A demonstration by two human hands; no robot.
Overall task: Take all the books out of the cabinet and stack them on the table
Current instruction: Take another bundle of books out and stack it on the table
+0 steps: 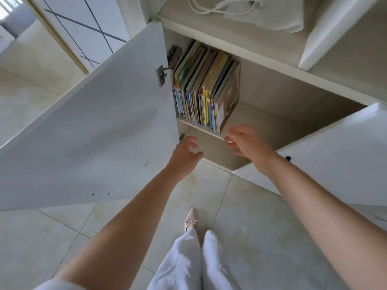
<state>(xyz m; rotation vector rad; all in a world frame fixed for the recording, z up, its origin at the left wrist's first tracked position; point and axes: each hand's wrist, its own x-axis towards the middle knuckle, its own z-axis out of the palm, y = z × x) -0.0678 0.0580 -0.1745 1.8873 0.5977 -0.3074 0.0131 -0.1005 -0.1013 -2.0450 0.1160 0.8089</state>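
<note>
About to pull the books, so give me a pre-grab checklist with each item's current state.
1. Left door swung clear of the opening: ok.
2. Right door swung clear: ok.
3. Books reachable, upright at the left end of the shelf: ok.
4. Left hand free, open, below the shelf edge: ok.
5. Right hand free, open, just below the books, not touching them: ok.
6. Table ready for the stack: cannot tell, it is out of view.
</note>
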